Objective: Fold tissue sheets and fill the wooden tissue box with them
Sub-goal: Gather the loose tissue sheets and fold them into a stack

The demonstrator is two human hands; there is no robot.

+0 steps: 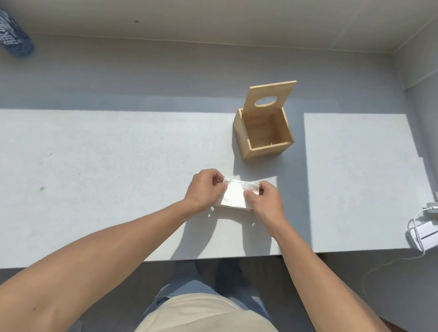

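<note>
A white folded tissue sheet (pixel 234 196) is held just above the grey table (pixel 90 168), near its front edge. My left hand (pixel 202 188) pinches the sheet's left side and my right hand (pixel 267 201) pinches its right side. Beyond the hands stands the wooden tissue box (pixel 263 136), open at the top and showing a bare inside. Its lid (pixel 269 96), with an oval hole, stands upright at the box's far side.
A blue printed bottle (pixel 6 28) lies at the far left by the wall. White chargers with a cable (pixel 427 231) sit at the table's right end. The wall runs along the back and the right.
</note>
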